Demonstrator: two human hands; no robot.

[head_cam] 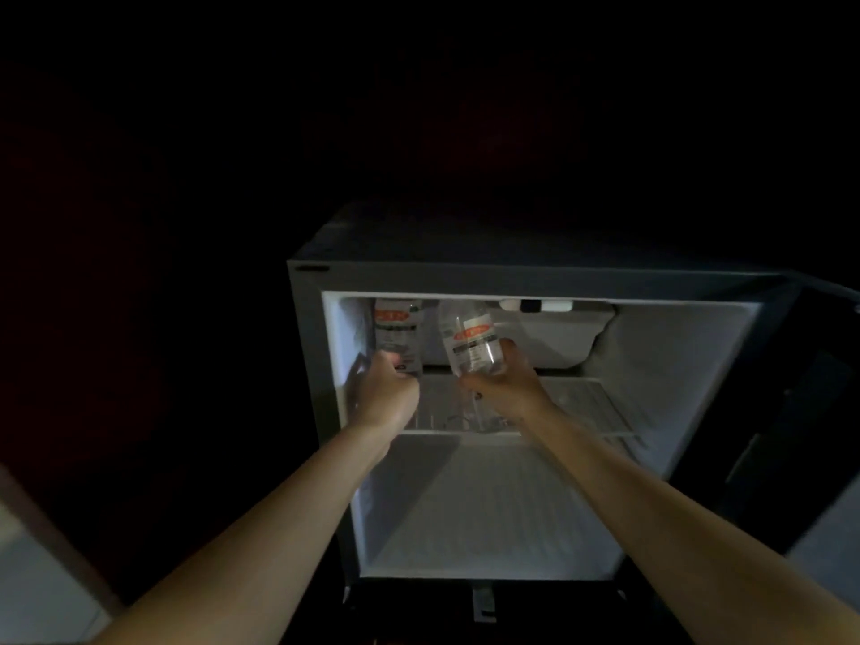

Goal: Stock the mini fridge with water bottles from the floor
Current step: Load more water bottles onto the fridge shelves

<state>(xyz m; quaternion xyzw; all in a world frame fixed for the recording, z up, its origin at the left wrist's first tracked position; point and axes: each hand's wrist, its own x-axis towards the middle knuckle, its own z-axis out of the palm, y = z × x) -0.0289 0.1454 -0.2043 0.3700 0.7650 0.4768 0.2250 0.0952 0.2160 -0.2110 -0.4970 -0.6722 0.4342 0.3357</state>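
The mini fridge [535, 277] stands open in a dark room, its white inside lit. Both my arms reach onto the upper wire shelf [586, 402]. My left hand [386, 388] grips the base of a clear water bottle [395, 332] with a red-and-white label, standing upright at the shelf's left end. My right hand [505, 381] holds a second clear water bottle [470, 339] of the same kind from below; this one leans to the left, just right of the first. Whether its base touches the shelf is hidden by my hand.
The fridge door [800, 412] hangs open at the right. A white freezer box [558, 332] fills the top middle of the fridge. The bottom compartment [488, 514] shows a ribbed white floor. Everything around the fridge is dark; a pale surface [32, 584] shows at lower left.
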